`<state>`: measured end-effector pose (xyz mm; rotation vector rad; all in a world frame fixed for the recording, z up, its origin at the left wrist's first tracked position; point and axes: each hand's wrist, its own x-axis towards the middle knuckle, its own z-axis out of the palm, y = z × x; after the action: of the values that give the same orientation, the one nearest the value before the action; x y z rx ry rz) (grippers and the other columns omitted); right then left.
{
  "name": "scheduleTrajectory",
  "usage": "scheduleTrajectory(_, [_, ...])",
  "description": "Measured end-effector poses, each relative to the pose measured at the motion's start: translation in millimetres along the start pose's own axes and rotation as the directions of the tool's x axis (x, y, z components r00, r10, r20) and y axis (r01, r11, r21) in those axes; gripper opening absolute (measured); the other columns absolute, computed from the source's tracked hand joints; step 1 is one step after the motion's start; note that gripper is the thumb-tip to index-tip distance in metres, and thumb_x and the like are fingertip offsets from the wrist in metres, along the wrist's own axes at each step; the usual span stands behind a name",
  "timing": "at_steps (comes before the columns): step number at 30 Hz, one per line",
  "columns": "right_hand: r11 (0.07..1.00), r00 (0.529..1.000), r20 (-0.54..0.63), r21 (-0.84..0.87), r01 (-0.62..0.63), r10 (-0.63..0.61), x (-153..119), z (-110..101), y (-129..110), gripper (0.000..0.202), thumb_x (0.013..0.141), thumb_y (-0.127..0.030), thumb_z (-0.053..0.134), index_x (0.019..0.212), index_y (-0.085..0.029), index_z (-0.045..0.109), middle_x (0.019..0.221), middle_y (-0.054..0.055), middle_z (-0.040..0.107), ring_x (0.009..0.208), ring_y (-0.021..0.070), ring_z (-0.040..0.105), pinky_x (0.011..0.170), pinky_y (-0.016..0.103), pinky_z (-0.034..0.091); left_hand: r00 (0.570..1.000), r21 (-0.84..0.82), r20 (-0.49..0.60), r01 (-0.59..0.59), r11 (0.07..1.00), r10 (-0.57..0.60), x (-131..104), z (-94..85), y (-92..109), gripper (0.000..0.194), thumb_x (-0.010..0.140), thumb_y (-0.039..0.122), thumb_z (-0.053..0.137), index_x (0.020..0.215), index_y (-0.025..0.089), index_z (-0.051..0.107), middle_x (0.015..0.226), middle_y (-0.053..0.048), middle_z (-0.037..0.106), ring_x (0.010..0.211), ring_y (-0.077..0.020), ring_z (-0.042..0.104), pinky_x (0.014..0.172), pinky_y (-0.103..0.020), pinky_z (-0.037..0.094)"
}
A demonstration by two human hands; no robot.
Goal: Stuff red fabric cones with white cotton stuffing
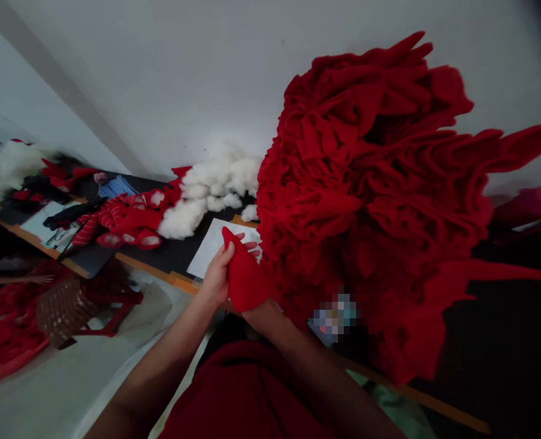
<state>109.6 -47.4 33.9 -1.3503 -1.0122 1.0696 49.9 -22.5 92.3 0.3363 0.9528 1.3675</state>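
Note:
A red pointed piece of soft cloth (247, 277), shaped like a small cone hat, is between my hands above the table's front edge. My left hand (219, 268) grips it near the tip, thumb across the front, with fingertips showing behind. At the wide lower end is my right hand (261, 316); its fingers are hidden by the cloth, and I cannot tell whether they are inside it or behind it. A white sheet (210, 247) lies on the table beneath. Close on the right rises a tall heap of similar red cloth pieces (334, 183).
White stuffing (224, 177) lies against the wall, beside red-and-white plush parts (130, 219). A plastic stool (82, 305) stands on the floor at left, near another person's hand (41, 279) and a pile of red material (9, 329). A blurred-out item (334, 320) lies beside the heap.

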Motion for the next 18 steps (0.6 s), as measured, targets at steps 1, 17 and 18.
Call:
scheduleTrajectory(1, [1.000,1.000,-0.007,0.004,-0.009,0.009,1.4,3.5,-1.4,0.027,0.079,-0.025,0.053,0.105,-0.025,0.060,0.105,0.006,0.065,0.108,0.0174,0.055,0.092,0.038,0.044,1.000,0.013,0.011,-0.018,1.000,0.018,-3.2,3.0,-2.8,0.035,0.078,0.027,0.056,0.112,0.018,0.051,0.095,-0.008,0.066,0.086,-0.0215,0.064,0.085,-0.040,0.047])
scheduleTrajectory(17, [0.942,0.999,0.028,0.334,0.032,-0.044,6.9,71.5,17.9,0.050,0.090,-0.025,0.020,0.139,-0.028,0.010,0.147,0.002,0.011,0.134,0.0101,0.000,0.106,0.048,0.019,0.994,0.079,0.040,0.101,0.992,-0.105,-0.8,-10.6,-6.9,0.046,0.078,0.024,0.056,0.121,0.021,0.040,0.111,-0.013,0.061,0.093,-0.0265,0.062,0.087,-0.049,0.042])
scheduleTrajectory(18, [0.982,0.996,0.048,0.179,0.065,-0.075,7.3,68.6,18.6,0.051,0.091,-0.022,0.017,0.140,-0.025,0.006,0.147,0.005,0.013,0.134,0.0110,0.004,0.105,0.049,0.022,0.992,0.083,0.032,0.115,0.990,-0.118,-1.3,-10.7,-7.4,0.046,0.078,0.024,0.056,0.121,0.022,0.040,0.111,-0.013,0.061,0.094,-0.0270,0.061,0.087,-0.050,0.042])
